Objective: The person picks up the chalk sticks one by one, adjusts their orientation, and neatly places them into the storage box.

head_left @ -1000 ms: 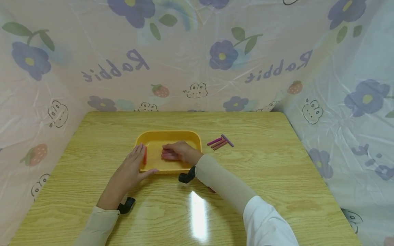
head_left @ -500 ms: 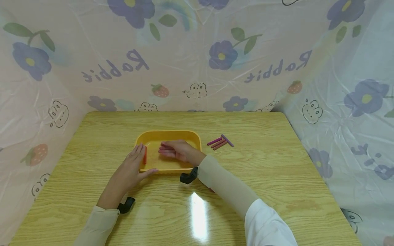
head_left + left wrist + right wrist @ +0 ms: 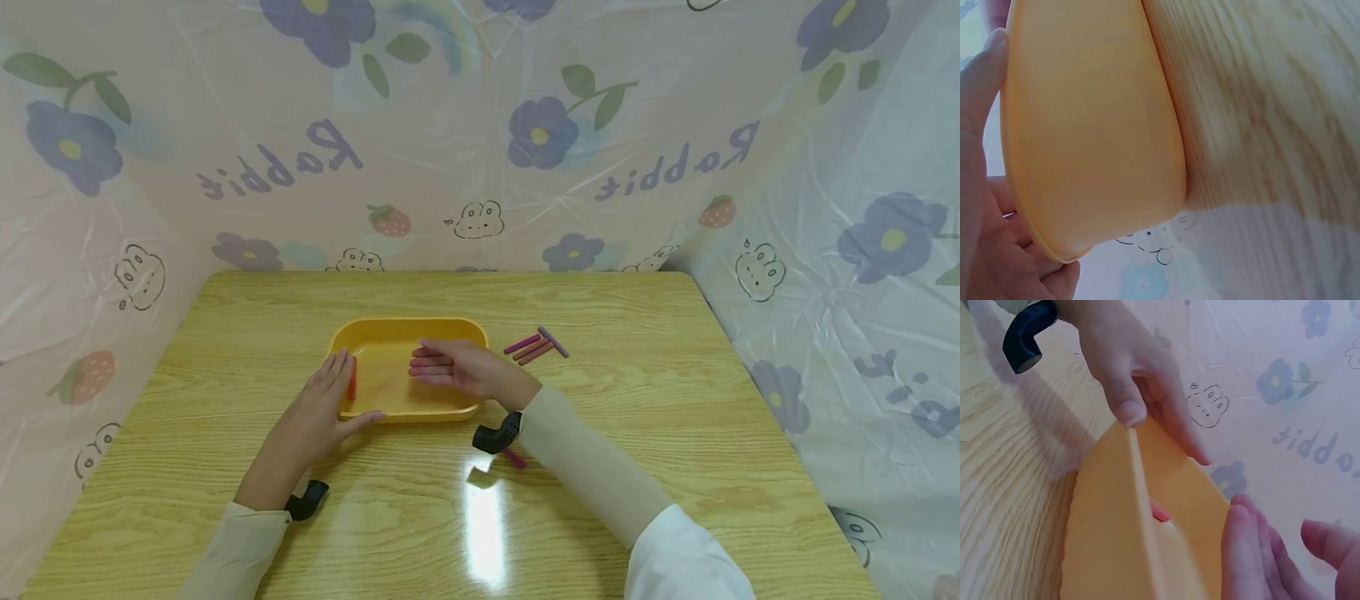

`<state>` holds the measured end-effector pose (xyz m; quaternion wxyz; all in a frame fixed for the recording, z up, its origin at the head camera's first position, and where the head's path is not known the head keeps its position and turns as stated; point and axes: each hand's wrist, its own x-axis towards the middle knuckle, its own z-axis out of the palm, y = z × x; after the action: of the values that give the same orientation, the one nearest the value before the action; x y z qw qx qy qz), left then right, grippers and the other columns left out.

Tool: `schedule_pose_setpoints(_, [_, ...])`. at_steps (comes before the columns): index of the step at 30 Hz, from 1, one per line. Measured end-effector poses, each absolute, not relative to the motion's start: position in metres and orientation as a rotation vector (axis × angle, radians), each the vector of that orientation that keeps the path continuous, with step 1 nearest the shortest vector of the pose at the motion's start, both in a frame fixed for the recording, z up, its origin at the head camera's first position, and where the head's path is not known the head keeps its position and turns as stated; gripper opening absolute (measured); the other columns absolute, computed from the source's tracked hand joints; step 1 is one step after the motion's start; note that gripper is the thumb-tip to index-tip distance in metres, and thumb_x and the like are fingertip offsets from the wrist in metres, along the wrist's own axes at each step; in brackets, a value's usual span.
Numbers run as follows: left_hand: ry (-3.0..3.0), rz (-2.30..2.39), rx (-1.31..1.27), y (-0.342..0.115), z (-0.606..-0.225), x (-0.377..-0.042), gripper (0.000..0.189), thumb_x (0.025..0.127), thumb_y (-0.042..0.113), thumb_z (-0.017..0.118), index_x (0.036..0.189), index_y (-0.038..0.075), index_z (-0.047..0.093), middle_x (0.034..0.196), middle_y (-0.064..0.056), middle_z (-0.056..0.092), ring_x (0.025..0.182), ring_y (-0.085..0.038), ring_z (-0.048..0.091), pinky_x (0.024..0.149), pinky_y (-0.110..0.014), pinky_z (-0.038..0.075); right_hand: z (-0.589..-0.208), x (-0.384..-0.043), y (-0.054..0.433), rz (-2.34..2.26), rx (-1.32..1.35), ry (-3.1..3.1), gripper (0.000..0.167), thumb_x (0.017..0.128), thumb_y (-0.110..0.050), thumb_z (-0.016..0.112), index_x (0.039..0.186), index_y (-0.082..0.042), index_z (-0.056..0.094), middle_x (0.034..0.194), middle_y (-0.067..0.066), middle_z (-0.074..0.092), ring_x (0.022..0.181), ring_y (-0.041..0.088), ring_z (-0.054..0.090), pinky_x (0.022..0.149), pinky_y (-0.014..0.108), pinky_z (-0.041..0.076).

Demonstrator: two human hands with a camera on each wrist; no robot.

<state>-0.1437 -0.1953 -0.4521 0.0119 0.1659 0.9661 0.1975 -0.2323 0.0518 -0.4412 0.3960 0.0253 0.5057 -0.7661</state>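
Observation:
In the head view a yellow plastic tray (image 3: pixel 420 414) sits on the table. A red crayon-like stick (image 3: pixel 353 379) lies inside it at the left end. My left hand (image 3: pixel 311 412) holds the tray's left near corner, thumb along the near rim and fingers over the left end. In the left wrist view, those fingers (image 3: pixel 1016 275) bend around the tray's rim. My right hand (image 3: pixel 468 371) hovers over the tray's right part, fingers extended, holding nothing. In the right wrist view, its fingers (image 3: pixel 1244 550) stand beside the tray.
Several crayon-like sticks, among them a magenta one (image 3: pixel 522 343) and a purple one (image 3: pixel 553 342), lie right of the tray. Another reddish stick (image 3: pixel 515 457) lies near the right forearm, partly covered. A printed curtain (image 3: pixel 480 167) borders the table (image 3: pixel 660 400).
My right hand first shifted slightly left, then drew back to the right over the tray. The reddish stick near the forearm shows more now. My left hand and the tray have stayed put.

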Motion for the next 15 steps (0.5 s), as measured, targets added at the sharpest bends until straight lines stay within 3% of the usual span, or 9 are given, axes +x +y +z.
schedule_pose_setpoints(7, [3.017, 0.614, 0.53, -0.196, -0.452, -0.144, 0.105, 0.079, 0.068, 0.053, 0.147, -0.004, 0.015, 0.152, -0.02, 0.01, 0.139, -0.035, 0.01, 0.108, -0.053, 0.016, -0.431, -0.222, 0.081, -2.016, 0.015, 1.242, 0.039, 0.096, -0.021, 0.053, 0.121, 0.009, 0.053, 0.104, 0.016, 0.065, 0.1, 0.027, 0.063, 0.09, 0.037, 0.047])
schedule_pose_setpoints(15, [3.016, 0.618, 0.554, -0.196, -0.454, -0.143, 0.104, 0.08, 0.066, 0.053, 0.147, -0.003, 0.012, 0.152, -0.019, 0.008, 0.139, -0.034, 0.008, 0.109, -0.053, 0.015, -0.422, -0.207, 0.126, -2.024, -0.069, 1.216, 0.032, 0.098, -0.021, 0.049, 0.112, 0.006, 0.059, 0.102, 0.015, 0.066, 0.098, 0.026, 0.064, 0.092, 0.037, 0.046])
